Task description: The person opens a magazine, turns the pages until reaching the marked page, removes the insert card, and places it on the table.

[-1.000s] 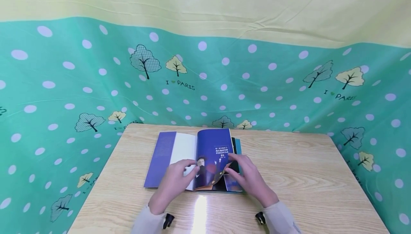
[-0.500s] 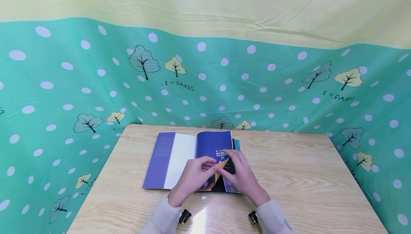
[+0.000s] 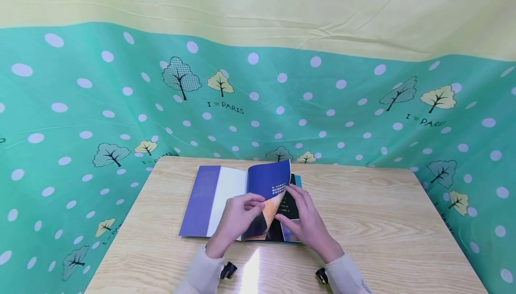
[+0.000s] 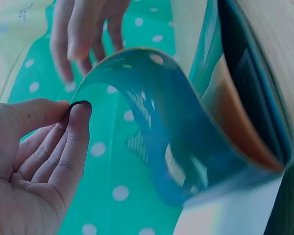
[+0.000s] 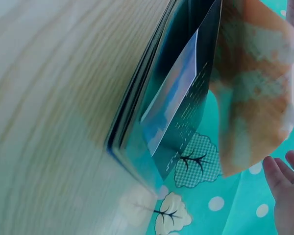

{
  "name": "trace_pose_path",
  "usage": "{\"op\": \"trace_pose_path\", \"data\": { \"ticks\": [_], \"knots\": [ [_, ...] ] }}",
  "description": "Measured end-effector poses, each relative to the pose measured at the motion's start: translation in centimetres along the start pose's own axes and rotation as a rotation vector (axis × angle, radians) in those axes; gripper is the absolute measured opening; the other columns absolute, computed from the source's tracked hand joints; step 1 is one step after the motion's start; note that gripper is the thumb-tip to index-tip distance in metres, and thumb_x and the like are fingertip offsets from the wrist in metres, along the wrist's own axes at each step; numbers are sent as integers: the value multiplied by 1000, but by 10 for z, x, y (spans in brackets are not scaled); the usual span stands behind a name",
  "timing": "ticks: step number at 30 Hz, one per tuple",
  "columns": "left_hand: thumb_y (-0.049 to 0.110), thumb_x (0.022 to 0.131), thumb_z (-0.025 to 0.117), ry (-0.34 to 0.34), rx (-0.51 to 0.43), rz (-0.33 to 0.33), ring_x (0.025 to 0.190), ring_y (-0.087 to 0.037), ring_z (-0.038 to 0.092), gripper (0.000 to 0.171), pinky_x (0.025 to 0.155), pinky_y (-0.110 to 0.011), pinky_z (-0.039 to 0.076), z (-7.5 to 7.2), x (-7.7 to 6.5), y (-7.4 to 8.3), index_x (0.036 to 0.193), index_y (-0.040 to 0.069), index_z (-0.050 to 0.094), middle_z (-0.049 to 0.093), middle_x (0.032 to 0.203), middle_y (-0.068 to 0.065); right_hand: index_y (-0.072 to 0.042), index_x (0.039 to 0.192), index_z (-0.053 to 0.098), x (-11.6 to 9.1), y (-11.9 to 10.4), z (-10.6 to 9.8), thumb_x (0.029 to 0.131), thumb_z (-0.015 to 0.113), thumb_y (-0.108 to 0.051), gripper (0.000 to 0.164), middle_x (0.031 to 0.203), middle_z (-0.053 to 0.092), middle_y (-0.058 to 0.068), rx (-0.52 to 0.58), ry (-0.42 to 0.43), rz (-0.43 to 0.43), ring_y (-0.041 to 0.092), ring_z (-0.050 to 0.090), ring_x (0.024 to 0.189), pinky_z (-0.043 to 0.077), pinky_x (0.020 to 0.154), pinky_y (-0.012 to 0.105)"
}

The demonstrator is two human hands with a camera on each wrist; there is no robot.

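Left grip (image 3: pixel 235 215) is closed in a pinch on the loose edge of a blue page (image 3: pixel 266 175), thumb against finger. Half a second ago both hands met at the page's corner; now the right grip (image 3: pixel 300 218) sits apart to the right, thumb and fingers spread wide, near the page, though contact is hard to tell. More of the page has curled up, baring its orange back (image 3: pixel 270 206) and the black page (image 3: pixel 288 206) beneath. The book (image 3: pixel 201 200) lies spread on the tabletop (image 3: pixel 371 209), at its middle. By the look of it, the leaf is separated and partway through a turn.
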State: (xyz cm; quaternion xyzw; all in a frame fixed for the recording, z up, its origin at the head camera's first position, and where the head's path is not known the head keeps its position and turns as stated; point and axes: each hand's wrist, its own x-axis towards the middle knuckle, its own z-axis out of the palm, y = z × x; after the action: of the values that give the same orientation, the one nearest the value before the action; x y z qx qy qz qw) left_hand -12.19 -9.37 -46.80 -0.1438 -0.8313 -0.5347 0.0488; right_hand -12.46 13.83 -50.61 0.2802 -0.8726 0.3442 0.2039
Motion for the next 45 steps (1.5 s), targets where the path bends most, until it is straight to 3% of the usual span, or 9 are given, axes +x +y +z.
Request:
{"op": "trace_pose_path", "data": {
  "ticks": [6, 14, 22, 29, 40, 45],
  "knots": [
    [16, 91, 76, 144, -57, -23, 78, -10, 71, 13, 76, -27, 60, -32, -11, -1, 101, 8, 77, 75, 87, 3, -7, 150, 41, -9, 3, -5, 87, 78, -43, 82, 148, 43, 15, -37, -83, 58, 31, 43, 135, 44, 108, 50],
    [15, 90, 77, 285, -58, -82, 75, -26, 73, 15, 69, -26, 61, -77, -40, -11, 101, 5, 76, 75, 86, -3, -5, 145, 49, -20, 6, -5, 85, 76, -51, 80, 146, 46, 17, -108, -258, 65, 32, 43, 134, 43, 108, 49],
    [17, 92, 76, 382, 32, -248, 77, -27, 74, 17, 66, -21, 60, -109, -68, -28, 103, 4, 76, 76, 87, -7, -10, 147, 48, -25, 8, -4, 84, 79, -49, 81, 147, 45, 13, -122, -349, 143, 32, 42, 134, 42, 109, 51],
    [15, 93, 74, 392, 100, -371, 78, -26, 74, 19, 65, -18, 58, -123, -84, -48, 107, 3, 75, 76, 89, -9, -14, 149, 46, -28, 8, -1, 82, 79, -50, 83, 150, 43, 14, -98, -392, 157, 33, 40, 136, 40, 110, 52],
    [20, 94, 72, 327, 231, -450, 75, -20, 74, 26, 62, -22, 58, -130, -94, -85, 111, 0, 73, 76, 92, -11, -15, 149, 46, -31, 8, 3, 78, 83, -50, 87, 149, 42, 16, -132, -415, 122, 34, 41, 134, 39, 109, 53],
    [21, 93, 72, 310, 308, -483, 82, -27, 73, 30, 64, -31, 61, -130, -93, -94, 112, -2, 71, 75, 94, -14, -15, 149, 47, -31, 7, 2, 78, 83, -49, 86, 148, 43, 15, -139, -423, 112, 34, 42, 134, 38, 110, 53]
  ]
}}
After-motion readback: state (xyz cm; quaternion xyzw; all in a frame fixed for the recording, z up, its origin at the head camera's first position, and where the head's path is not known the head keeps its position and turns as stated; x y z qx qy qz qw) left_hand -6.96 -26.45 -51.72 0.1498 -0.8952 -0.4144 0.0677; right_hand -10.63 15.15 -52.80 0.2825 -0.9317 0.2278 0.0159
